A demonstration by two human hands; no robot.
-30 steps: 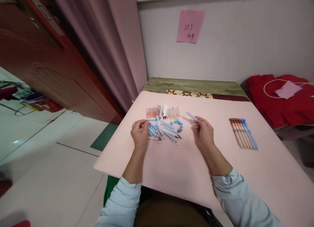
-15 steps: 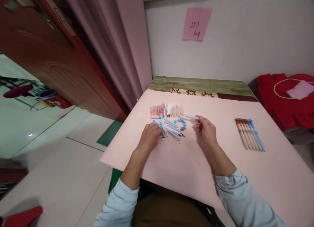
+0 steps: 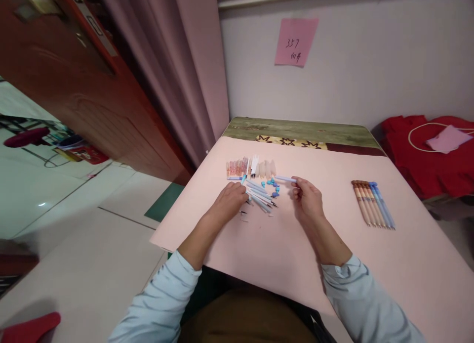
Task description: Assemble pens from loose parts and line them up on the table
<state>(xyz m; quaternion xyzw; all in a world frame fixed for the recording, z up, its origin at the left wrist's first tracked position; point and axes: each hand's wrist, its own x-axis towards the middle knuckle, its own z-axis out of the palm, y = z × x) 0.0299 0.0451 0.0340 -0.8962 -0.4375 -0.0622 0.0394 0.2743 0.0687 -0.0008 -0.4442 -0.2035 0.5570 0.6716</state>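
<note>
My right hand [image 3: 309, 197] pinches a thin pale-lavender pen barrel [image 3: 284, 179] between thumb and fingertips, its free end pointing left above the pink table. At the left edge of a loose pile of light-blue and white pen parts [image 3: 261, 197], my left hand [image 3: 232, 200] has its fingers closed and turned down; whatever is in them is hidden. Small blue caps [image 3: 274, 184] lie between the two hands. Behind the pile stretches a row of clear pinkish grips [image 3: 237, 167], white refills [image 3: 254, 166] and pale translucent grips [image 3: 267, 169].
Assembled brown-topped and blue-topped pens [image 3: 373, 204] lie side by side on the right of the pink tabletop [image 3: 259, 254]. A red cloth-covered stool [image 3: 418, 160] stands beyond the right edge. A wooden door [image 3: 122, 120] and curtain [image 3: 192, 61] are at the left.
My left hand has shifted slightly up and right, now covering blue pieces that showed beside it. The right hand keeps the lavender barrel. The view has tilted a little.
</note>
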